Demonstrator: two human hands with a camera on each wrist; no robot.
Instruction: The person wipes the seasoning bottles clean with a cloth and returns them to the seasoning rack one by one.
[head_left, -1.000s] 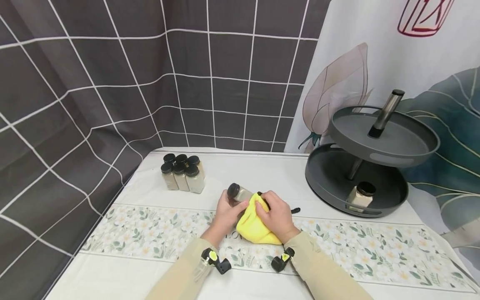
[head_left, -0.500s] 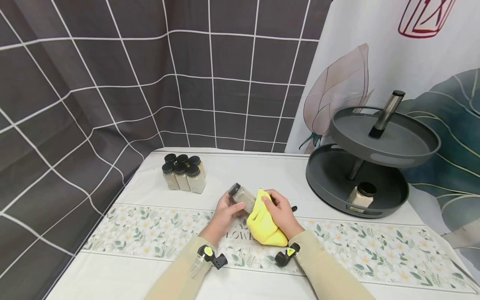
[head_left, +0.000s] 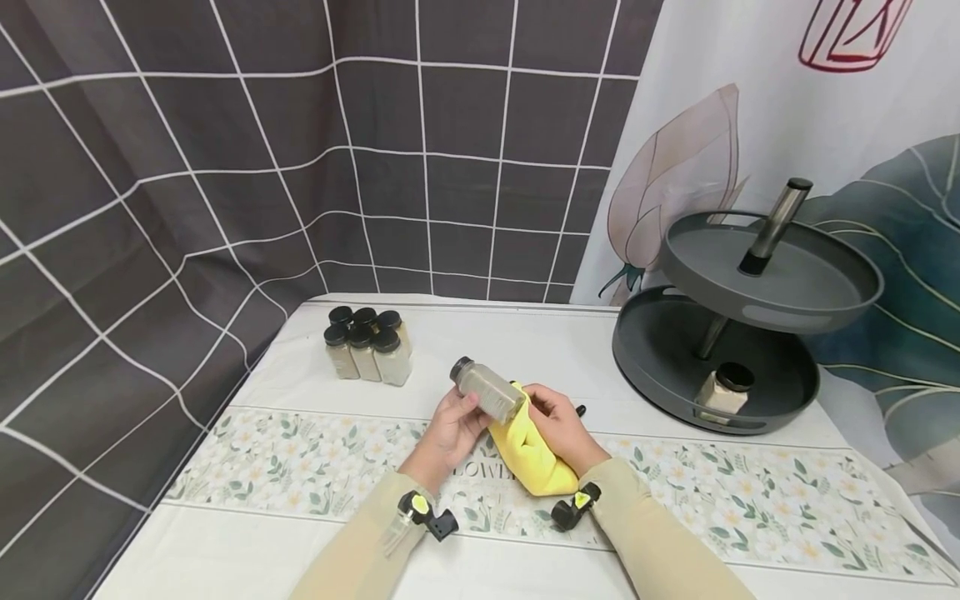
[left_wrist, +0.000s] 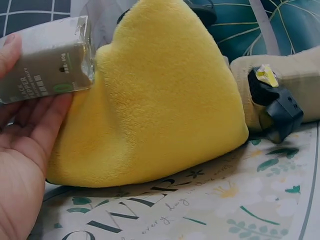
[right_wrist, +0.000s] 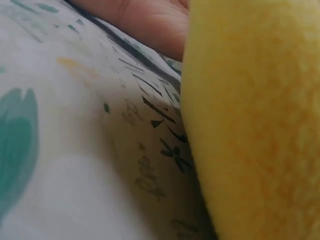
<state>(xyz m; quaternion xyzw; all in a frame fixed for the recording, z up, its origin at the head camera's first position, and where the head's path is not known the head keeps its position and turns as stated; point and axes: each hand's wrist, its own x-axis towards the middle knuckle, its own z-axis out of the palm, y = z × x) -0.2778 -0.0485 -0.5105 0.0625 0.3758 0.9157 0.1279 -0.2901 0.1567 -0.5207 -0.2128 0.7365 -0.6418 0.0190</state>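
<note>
My left hand holds a clear spice jar with a black lid, tilted with the lid toward the upper left. Greyish powder fills it, and a printed label shows on its side in the left wrist view. My right hand grips a yellow cloth, whose upper edge meets the jar's base. In the left wrist view the cloth hangs in a broad fold beside the jar. Yellow cloth fills the right side of the right wrist view, where the right hand's own fingers are hidden.
Several similar jars with black lids stand grouped at the back left. On the right is a dark two-tier round tray, with one jar on its lower tier. A floral-banded cloth covers the table.
The jar has come out from under the yellow cloth, so its whole body now shows. The cloth has shifted slightly right and down in my right hand.
</note>
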